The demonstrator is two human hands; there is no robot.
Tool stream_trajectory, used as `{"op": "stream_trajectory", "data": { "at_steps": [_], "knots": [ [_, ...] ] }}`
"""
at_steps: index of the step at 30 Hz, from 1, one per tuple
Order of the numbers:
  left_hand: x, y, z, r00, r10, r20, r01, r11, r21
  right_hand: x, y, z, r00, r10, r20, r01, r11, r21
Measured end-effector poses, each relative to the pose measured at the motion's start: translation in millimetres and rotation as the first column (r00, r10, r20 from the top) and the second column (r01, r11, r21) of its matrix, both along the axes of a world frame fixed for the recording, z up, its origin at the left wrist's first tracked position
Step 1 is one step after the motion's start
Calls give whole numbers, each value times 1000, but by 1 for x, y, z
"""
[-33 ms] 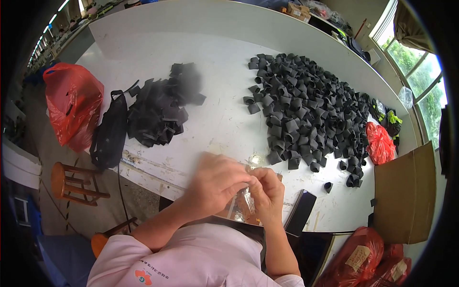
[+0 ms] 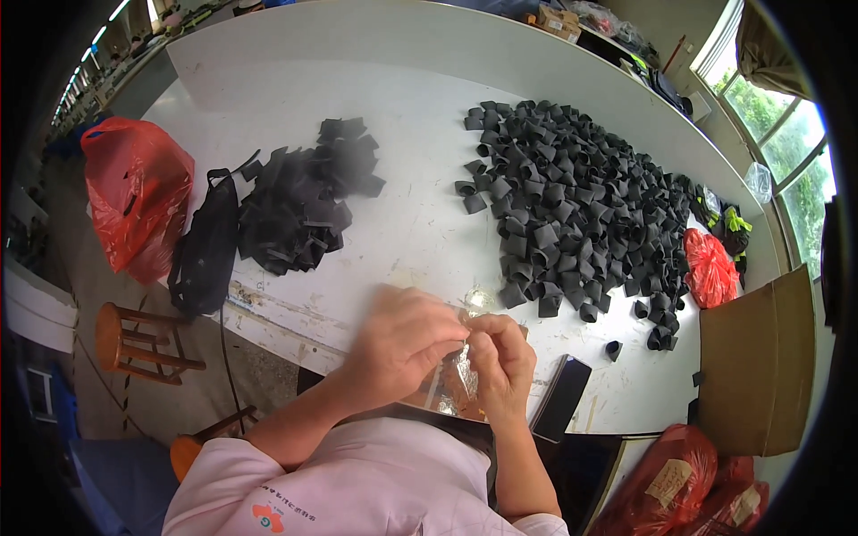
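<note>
My left hand [image 2: 393, 344] and my right hand [image 2: 503, 364] meet fingertip to fingertip over the table's near edge. Both are closed in a pinch, and whatever lies between the fingertips is hidden or too small to name. The left hand is partly blurred. Beneath them, shiny clear film or tape [image 2: 460, 380] covers a brownish patch of the edge. Beyond the left hand lies a heap of flat black strips [image 2: 299, 205], hazy at its right side. A wide spread of black pieces bent into loops [image 2: 572, 196] covers the table's right part.
A dark phone [image 2: 562, 397] lies right of my right hand. At left are a red plastic bag [image 2: 138, 192] and a black bag [image 2: 204, 246], with a wooden stool [image 2: 112, 335] below. A cardboard sheet [image 2: 760, 366] and red bags [image 2: 670, 478] border the right. A low white wall [image 2: 357, 36] backs the table.
My right hand has shifted very slightly to the right, its fingertips still close to the left hand's. The black heaps have not moved.
</note>
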State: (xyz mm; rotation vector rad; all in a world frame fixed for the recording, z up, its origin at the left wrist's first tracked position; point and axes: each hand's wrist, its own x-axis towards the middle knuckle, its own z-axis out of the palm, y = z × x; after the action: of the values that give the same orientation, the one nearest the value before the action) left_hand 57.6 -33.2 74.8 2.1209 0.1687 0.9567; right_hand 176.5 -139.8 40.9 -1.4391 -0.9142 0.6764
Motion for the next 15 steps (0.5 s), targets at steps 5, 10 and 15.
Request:
{"op": "stream_trajectory", "data": {
  "at_steps": [5,10,15],
  "knots": [
    [-9,-11,3,987,121,103,-4,668,-745,-11,-1,29,781,-48,623,-24,994,107],
    [-14,-10,-8,982,141,125,62,388,-920,-4,6,30,638,-90,765,-54,986,161],
    [-16,-15,-4,995,97,24,-23,457,-889,2,4,16,610,-41,791,-92,988,122]
  ]
}}
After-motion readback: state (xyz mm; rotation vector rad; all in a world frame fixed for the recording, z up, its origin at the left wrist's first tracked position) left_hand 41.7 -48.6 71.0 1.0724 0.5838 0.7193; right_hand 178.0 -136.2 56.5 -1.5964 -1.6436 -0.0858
